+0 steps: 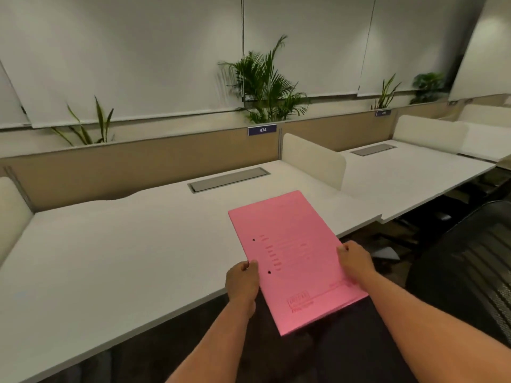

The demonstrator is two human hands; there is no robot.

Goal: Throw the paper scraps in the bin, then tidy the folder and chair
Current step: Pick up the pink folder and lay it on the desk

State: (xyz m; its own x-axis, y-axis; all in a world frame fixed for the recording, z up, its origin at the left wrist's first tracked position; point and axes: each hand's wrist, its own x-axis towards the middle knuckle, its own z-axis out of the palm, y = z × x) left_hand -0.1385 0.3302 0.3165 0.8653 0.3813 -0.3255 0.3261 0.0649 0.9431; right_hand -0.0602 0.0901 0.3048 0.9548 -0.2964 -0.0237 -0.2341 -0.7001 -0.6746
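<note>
A pink folder [293,255] lies closed and slanted, its far half over the white desk [110,250] and its near half sticking out past the front edge. My left hand [242,280] grips its left edge near the two punch holes. My right hand [355,258] holds its right edge. A black mesh chair [464,272] stands to my right, pulled away from the desk. No bin is in view. A pale scrap-like sheet [385,252] lies on the dark floor under the desk edge.
A grey cable hatch [228,179] is set in the desk behind the folder. A cream divider [312,161] separates this desk from the one on the right. A tan partition with the label 474 [262,130] and potted plants [265,84] run along the back.
</note>
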